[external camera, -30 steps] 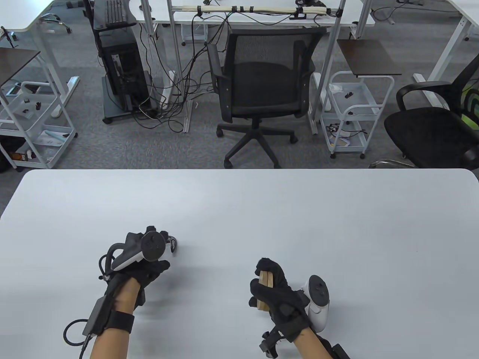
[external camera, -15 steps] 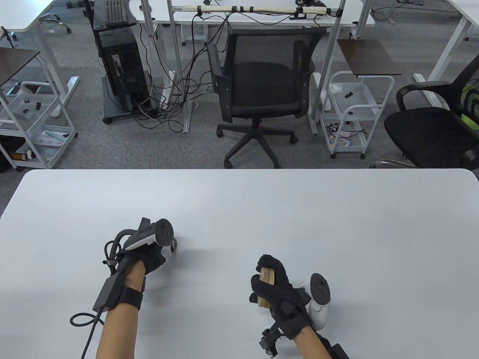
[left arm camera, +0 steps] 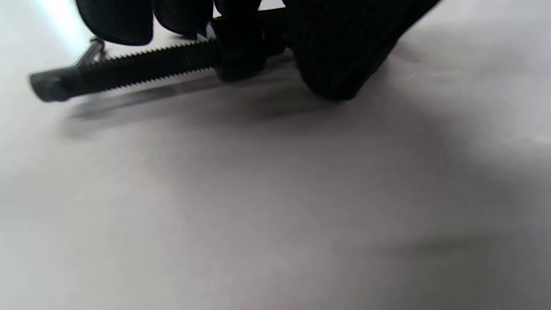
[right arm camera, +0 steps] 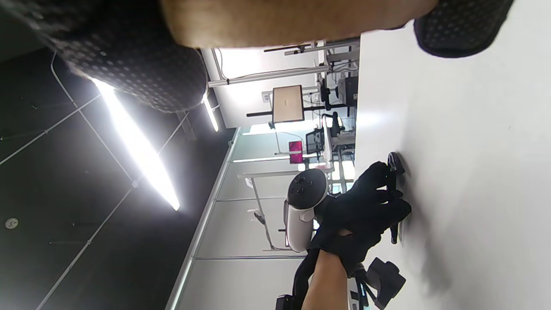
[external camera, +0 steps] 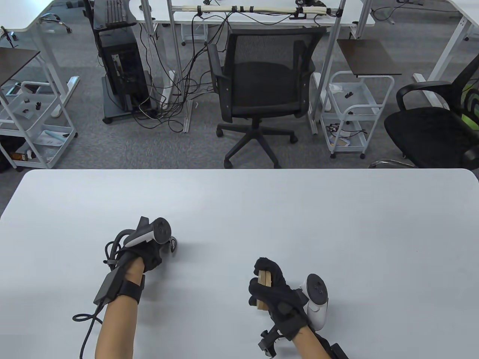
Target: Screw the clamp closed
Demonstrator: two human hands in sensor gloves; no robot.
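Note:
A black clamp (external camera: 173,245) lies on the white table (external camera: 299,209), mostly hidden under my left hand (external camera: 149,252). In the left wrist view its threaded screw (left arm camera: 142,64) sticks out to the left, just above the table, with my gloved fingers (left arm camera: 335,51) closed around the clamp's body. The right wrist view shows the left hand (right arm camera: 366,211) gripping the clamp (right arm camera: 394,165) on the table. My right hand (external camera: 271,290) grips two stacked wooden blocks (external camera: 265,278) upright near the front edge; the wood (right arm camera: 292,21) fills the top of the right wrist view.
A black office chair (external camera: 262,86) stands beyond the table's far edge, with white carts (external camera: 355,112) and cables on the floor. A cable (external camera: 88,325) trails from my left wrist over the table.
My left hand has shifted slightly forward and rolled on the clamp, so its tracker now tips up and away. The right hand with the wooden blocks has barely moved.

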